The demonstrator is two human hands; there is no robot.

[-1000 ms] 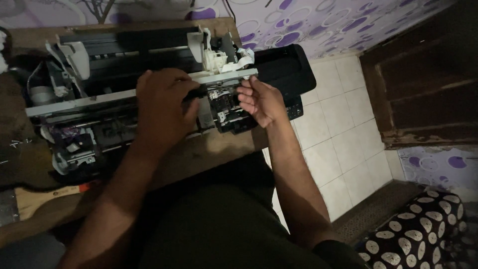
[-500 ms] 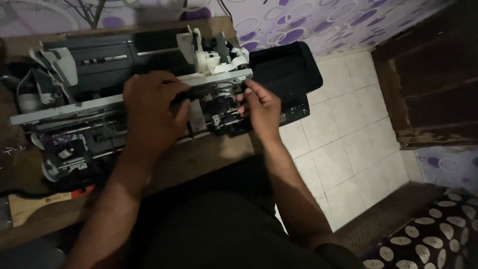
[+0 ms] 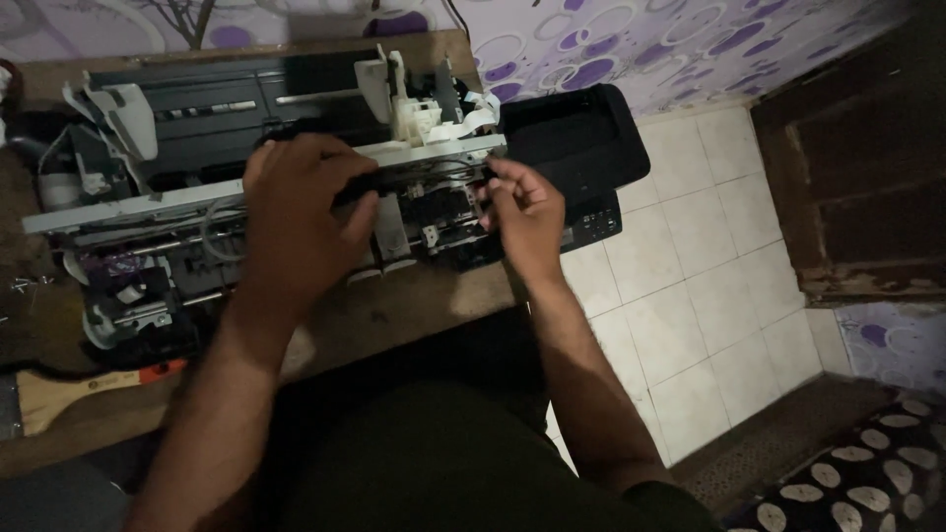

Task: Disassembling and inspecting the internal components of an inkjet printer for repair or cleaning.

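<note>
A dismantled printer [image 3: 227, 108] with its cover off lies on a wooden table [image 3: 414, 305]. Across it runs a grey metal rail [image 3: 148, 202], with a black print carriage [image 3: 439, 212] under its right end. My left hand [image 3: 296, 212] rests over the rail, fingers curled around a black part at the carriage's left side. My right hand [image 3: 527, 217] pinches the right edge of the carriage near the rail's end. A white plastic mechanism [image 3: 409, 103] stands behind the rail.
A wooden-handled brush [image 3: 79, 389] lies at the table's front left. The printer's black cover panel [image 3: 576, 148] overhangs the table's right edge above a white tiled floor [image 3: 690, 296]. A dark wooden door [image 3: 867, 187] stands at right, a spotted cushion [image 3: 857, 483] bottom right.
The view has shifted slightly, so the printer sits a little further right and lower. Both hands have stayed on the carriage, the left hand sliding slightly left along the rail.
</note>
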